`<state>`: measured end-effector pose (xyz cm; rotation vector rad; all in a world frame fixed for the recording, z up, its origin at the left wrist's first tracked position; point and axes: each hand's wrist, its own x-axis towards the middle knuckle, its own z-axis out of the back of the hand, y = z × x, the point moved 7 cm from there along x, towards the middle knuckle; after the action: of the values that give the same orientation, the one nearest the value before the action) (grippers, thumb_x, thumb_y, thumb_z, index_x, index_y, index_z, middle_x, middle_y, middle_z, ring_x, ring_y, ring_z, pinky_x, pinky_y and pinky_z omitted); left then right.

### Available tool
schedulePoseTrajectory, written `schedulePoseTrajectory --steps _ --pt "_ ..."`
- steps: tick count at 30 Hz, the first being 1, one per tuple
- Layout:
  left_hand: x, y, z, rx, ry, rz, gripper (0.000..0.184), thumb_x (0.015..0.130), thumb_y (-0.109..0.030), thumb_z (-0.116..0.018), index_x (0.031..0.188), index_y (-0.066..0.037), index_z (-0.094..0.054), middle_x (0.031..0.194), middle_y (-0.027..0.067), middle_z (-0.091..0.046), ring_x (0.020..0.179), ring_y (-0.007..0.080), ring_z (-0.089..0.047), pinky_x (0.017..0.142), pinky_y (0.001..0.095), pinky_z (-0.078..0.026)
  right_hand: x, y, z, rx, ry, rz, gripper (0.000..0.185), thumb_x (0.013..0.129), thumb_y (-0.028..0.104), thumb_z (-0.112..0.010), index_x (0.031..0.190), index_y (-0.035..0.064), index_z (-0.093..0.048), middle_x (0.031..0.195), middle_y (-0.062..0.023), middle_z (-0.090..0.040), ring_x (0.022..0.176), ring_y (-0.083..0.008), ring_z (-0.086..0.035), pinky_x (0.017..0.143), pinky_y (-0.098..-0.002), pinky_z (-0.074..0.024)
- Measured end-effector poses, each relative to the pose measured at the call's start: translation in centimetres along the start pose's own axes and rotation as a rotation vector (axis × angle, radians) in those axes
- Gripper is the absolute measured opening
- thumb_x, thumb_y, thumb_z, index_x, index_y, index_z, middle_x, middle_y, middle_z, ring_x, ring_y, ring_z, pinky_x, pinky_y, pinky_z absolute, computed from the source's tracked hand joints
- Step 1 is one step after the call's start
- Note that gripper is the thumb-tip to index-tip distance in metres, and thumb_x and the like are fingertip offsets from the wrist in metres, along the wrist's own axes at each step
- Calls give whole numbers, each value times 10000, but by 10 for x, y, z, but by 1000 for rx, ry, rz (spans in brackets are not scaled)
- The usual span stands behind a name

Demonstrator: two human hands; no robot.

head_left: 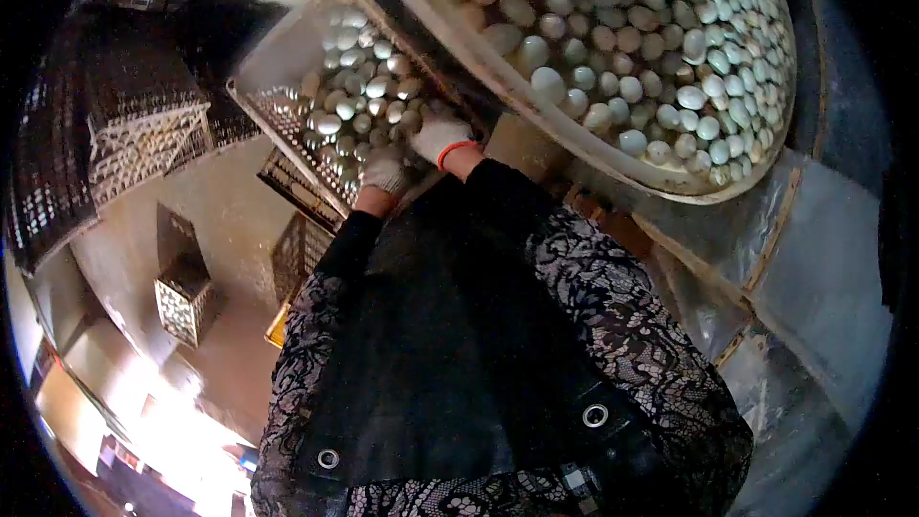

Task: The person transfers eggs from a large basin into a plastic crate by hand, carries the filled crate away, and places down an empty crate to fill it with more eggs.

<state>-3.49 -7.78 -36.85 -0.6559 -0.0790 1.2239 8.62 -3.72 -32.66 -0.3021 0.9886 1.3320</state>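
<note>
Both hands wear pale gloves and reach to the near end of a plastic crate (284, 146) full of pale eggs (376, 87). My left hand (384, 171) is low at the crate's near side, over the eggs, its fingertips hidden. Just right of it, my right hand (439, 137), with a red band at the wrist, lies at the crate's right edge beside the eggs. Its fingers are too blurred to make out. A large round tub (546, 115) holding many whitish and greenish eggs (631, 90) stands to the right of the crate.
Stacked dark crates (148, 144) are at the left. A smaller crate with eggs (179, 310) stands on the floor (235, 278), lower left. Part of a yellow crate (279, 325) shows beside my left sleeve. Grey sheeting (823, 258) lies at the right.
</note>
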Motion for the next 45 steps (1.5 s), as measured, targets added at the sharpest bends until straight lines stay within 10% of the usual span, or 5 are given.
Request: schedulePoseTrajectory --steps 7,9,25,31,45 --pt "3 -141 189 -552 -235 -249 352 789 -144 -642 1131 -82 -590 1053 152 -617 903 331 -615 745 406 -506 -213 1 152 512 -517 547 358 876 243 -562 1202 95 -561 1141 -151 -618 935 -309 -629 818 -407 -491" --pt "6 -220 258 -300 -318 -543 355 836 -102 -576 1181 -18 -564 1093 139 -624 922 263 -617 779 347 -502 -249 -33 181 -658 -919 427 335 899 254 -565 1168 55 -582 1126 -156 -618 1056 -229 -593 864 -315 -469" --pt "202 -234 67 -20 605 -436 1000 615 -494 -789 1383 -84 -297 1226 212 -523 1113 399 -521 958 451 -426 -103 -142 186 1019 -421 113 400 979 203 -336 1333 81 -478 1354 -83 -482 1216 -230 -464 1057 -319 -329" --pt "174 -260 107 -482 590 -340 685 734 -347 -735 1273 -51 -431 1124 113 -582 1000 235 -560 822 352 -495 -109 -127 191 830 -293 1332 546 952 168 -312 1474 83 -178 1532 -43 -174 1411 -230 -123 1158 -369 -57" --pt "153 -267 139 -983 625 -111 692 702 -278 -791 1284 -87 -468 1152 68 -577 972 210 -602 634 360 -575 -110 -138 194 1191 -369 302 540 985 426 -330 1403 86 -354 1382 -52 -421 1214 -190 -427 1032 -333 -328"
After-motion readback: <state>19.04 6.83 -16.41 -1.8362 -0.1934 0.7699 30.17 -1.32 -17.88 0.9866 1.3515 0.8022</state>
